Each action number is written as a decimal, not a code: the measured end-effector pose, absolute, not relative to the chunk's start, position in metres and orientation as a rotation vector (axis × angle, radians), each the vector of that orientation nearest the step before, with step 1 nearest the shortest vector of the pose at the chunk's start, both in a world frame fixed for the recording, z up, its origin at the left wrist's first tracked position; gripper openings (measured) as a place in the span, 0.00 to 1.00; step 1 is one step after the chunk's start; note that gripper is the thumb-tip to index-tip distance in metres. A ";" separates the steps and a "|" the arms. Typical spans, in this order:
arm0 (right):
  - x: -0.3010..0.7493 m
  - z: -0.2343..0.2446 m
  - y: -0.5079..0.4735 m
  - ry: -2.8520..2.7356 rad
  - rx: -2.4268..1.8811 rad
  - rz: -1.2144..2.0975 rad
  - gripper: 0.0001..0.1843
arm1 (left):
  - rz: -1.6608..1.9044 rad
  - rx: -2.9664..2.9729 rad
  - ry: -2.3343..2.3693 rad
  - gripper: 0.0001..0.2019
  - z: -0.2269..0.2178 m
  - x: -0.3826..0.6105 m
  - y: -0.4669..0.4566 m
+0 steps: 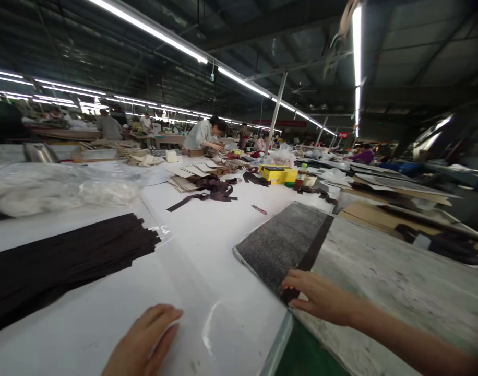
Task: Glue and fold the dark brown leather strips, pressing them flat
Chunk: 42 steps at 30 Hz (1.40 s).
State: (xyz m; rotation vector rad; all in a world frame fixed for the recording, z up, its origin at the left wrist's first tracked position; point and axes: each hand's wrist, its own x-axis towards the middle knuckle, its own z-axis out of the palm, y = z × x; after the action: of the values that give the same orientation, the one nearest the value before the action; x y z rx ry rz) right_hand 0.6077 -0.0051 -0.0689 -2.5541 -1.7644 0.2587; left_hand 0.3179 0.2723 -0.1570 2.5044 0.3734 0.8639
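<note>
Currently, the left hand (143,339) shows a narrowly parted grip at bottom left, while the right hand (325,298), lower right, curves its parted grip over a dark strip (315,245).

Your one view comes from your own head, looking forward and down across the white table (207,250), near enough that your left hand (143,337) shows large at seven o'clock and your right hand (321,295) between four and five. Beyond them it faces far into the background, taking in a slanting pole (276,112) near one o'clock and, higher up, the ceiling (411,47) from ten to two.
</note>
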 end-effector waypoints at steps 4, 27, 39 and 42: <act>0.598 -0.080 -0.013 -1.766 -2.602 0.119 0.12 | 0.514 2.451 -0.009 0.15 -0.132 0.396 0.203; 0.602 -0.088 -0.006 -1.675 -2.610 0.119 0.04 | 0.358 2.517 -0.139 0.28 -0.149 0.480 0.143; 0.599 -0.090 0.005 -1.619 -2.730 0.104 0.06 | 0.344 2.543 -0.135 0.28 -0.150 0.480 0.144; 0.597 -0.092 0.007 -1.586 -2.746 0.097 0.07 | 0.329 2.539 -0.140 0.28 -0.149 0.479 0.143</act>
State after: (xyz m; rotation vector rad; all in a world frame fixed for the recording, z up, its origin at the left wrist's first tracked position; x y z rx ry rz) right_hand 0.5969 0.0073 -0.0922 -2.7465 -1.5855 0.0971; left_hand 0.4788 0.1430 -0.1486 2.5392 -0.1402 0.3290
